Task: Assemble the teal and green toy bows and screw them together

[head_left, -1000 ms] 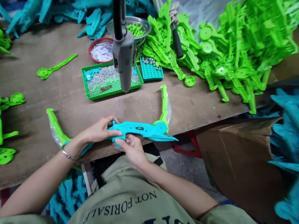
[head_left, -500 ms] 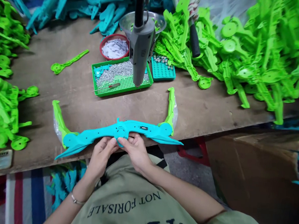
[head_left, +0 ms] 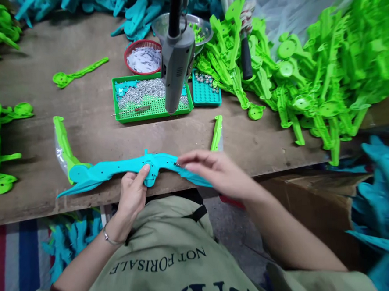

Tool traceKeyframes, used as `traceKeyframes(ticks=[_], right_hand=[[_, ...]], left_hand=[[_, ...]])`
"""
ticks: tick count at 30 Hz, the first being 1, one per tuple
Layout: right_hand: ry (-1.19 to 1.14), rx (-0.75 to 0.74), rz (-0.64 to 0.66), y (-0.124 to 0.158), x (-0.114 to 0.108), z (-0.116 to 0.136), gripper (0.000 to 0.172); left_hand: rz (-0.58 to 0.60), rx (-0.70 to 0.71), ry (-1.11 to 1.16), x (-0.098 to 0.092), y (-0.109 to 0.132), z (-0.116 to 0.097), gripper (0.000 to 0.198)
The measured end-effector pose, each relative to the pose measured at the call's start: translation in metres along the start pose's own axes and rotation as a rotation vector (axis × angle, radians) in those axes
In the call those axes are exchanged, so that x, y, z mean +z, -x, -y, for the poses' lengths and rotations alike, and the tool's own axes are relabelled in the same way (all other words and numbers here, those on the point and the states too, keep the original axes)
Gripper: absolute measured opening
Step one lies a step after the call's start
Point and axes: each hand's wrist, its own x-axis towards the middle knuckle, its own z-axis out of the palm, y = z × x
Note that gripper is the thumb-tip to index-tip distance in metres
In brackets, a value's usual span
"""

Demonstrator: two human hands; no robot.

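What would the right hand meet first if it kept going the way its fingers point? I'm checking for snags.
Pointing leftward, the right hand would likely meet the raised centre hub of the teal toy bow, by the left hand's thumb; depth is uncertain.

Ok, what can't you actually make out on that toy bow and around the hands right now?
Head view:
- Right end of the teal bow: hidden by the right hand.
- Right fingertips: motion-blurred, contact unclear.
- Grip centre: covered by the left hand.
- Screws in the green tray: too small, partly behind the hanging screwdriver.
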Motion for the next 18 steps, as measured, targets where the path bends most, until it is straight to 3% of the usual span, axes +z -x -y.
traceKeyframes(ticks=[2,6,8,14,18], right_hand=[[0.184,-0.037,-0.02,-0.02,-0.025,0.008,0.022],[0.32,0.082,0.375,-0.066,-0.032,-0.004,0.023],[0.307,0.147,0.478,-0.081,-0.023,-0.013,0.02],[0.142,0.393,0.487,-0.088,-0.014,-0.018,0.029],[0.14,0.409,0.448,-0.083,-0.011,-0.014,0.029]], left_hand=[[0.011,0.01,-0.021,-0.001,-0.001,-0.001,0.044],[0.029,0.007,-0.022,0.002,-0.006,-0.007,0.045],[0.023,-0.006,-0.008,0.003,-0.008,-0.008,0.045],[-0.036,-0.092,0.165,-0.004,0.015,0.006,0.043],[0.2,-0.408,0.129,0.003,0.043,0.021,0.056]])
